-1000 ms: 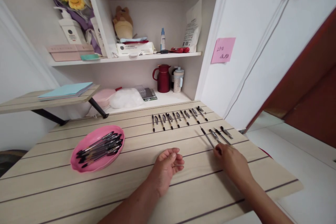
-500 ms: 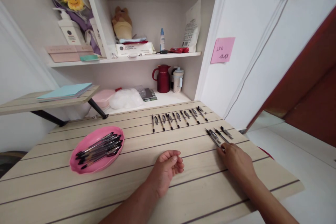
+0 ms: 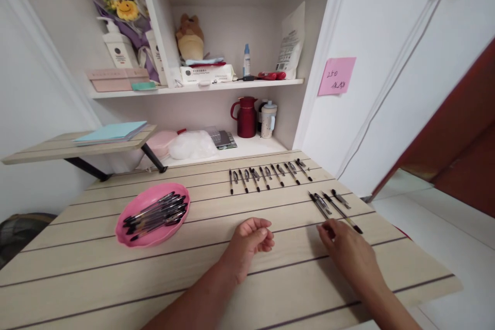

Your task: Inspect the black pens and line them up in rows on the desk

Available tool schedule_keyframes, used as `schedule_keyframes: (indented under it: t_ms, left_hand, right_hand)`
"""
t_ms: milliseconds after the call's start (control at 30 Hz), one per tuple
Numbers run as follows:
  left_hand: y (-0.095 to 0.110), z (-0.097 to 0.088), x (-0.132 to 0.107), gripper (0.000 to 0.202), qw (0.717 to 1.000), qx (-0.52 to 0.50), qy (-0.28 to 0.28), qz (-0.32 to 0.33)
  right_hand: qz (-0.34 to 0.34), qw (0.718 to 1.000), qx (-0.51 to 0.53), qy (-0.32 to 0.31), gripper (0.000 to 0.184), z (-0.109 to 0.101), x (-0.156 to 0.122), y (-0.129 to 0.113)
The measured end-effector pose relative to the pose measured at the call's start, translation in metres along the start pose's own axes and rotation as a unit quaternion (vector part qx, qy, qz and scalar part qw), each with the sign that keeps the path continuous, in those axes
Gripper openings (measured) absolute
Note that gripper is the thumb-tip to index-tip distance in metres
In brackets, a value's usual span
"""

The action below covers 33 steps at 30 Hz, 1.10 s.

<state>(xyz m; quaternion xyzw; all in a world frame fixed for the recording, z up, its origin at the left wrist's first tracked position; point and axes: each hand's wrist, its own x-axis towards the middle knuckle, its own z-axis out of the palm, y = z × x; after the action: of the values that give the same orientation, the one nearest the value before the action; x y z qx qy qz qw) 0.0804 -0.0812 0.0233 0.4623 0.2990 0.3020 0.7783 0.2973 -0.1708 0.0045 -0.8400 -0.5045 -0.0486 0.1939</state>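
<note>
My right hand (image 3: 350, 252) lies palm down on the wooden slat table (image 3: 96, 268), fingers stretched out and holding nothing. Its fingertips stop just short of a small group of black pens and pen parts (image 3: 328, 202), one of which lies slanted beside the hand. My left hand (image 3: 249, 242) rests mid-table with the fingers curled in; what they enclose, if anything, is hidden. A neat row of several black pens and caps (image 3: 266, 175) lies farther back. To the left a pink dish (image 3: 120, 232) holds a heap of black pens (image 3: 154, 211).
Behind the table, shelves carry a red jug (image 3: 246, 116), a lidded cup (image 3: 268, 118) and a white bag (image 3: 193, 144). A side shelf with blue booklets (image 3: 112, 131) juts over the back left. The table's right edge (image 3: 436, 268) drops to the floor.
My right hand slid a pen rightward into the near group, then let go and drew back toward me. The left hand stayed put. The camera shifted slightly.
</note>
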Motion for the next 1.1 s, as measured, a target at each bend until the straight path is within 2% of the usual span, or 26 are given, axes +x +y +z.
schedule_keyframes:
  t_ms: [100,133,167,200,267,333,367,433,467,533,700,900,1100]
  left_hand:
    - [0.028,-0.010,-0.004,0.025,0.984,0.169,0.023,0.060]
    - [0.041,-0.017,-0.006,0.026,0.965,0.242,0.040,0.089]
    - [0.056,-0.026,-0.010,0.028,0.935,0.323,0.073,0.128]
    - [0.072,-0.039,-0.015,0.031,0.891,0.415,0.103,0.151]
    - [0.102,-0.068,-0.026,0.041,0.776,0.581,0.185,0.161]
    - [0.127,-0.099,-0.038,0.045,0.662,0.691,0.261,0.128]
    - [0.135,-0.113,-0.044,0.045,0.614,0.728,0.289,0.093]
    - [0.144,-0.135,-0.054,0.043,0.552,0.774,0.311,0.016]
    - [0.146,-0.142,-0.057,0.041,0.536,0.786,0.307,-0.015]
    - [0.144,-0.151,-0.061,0.035,0.523,0.798,0.293,-0.058]
    - [0.134,-0.158,-0.058,0.024,0.527,0.795,0.285,-0.095]
    - [0.131,-0.163,-0.055,0.021,0.543,0.788,0.280,-0.075]
    - [0.135,-0.170,-0.059,0.011,0.591,0.753,0.289,-0.030]
  right_hand:
    - [-0.078,0.993,0.075,-0.040,0.026,0.004,-0.017,-0.032]
    - [-0.097,0.990,0.089,-0.055,0.025,0.006,-0.023,-0.042]
    - [-0.110,0.987,0.097,-0.069,0.025,0.008,-0.028,-0.050]
    - [-0.117,0.985,0.101,-0.078,0.025,0.010,-0.032,-0.057]
    - [-0.123,0.984,0.100,-0.086,0.026,0.013,-0.038,-0.064]
    - [-0.125,0.984,0.099,-0.083,0.027,0.017,-0.041,-0.065]
    - [-0.126,0.984,0.098,-0.080,0.028,0.018,-0.042,-0.064]
    - [-0.127,0.984,0.093,-0.078,0.028,0.021,-0.043,-0.061]
    - [-0.126,0.985,0.089,-0.079,0.029,0.023,-0.043,-0.059]
    - [-0.125,0.986,0.080,-0.079,0.028,0.026,-0.044,-0.057]
    - [-0.121,0.987,0.062,-0.091,0.026,0.032,-0.046,-0.054]
    - [-0.106,0.987,0.055,-0.104,0.025,0.030,-0.046,-0.057]
    - [-0.112,0.986,0.059,-0.104,0.027,0.029,-0.045,-0.059]
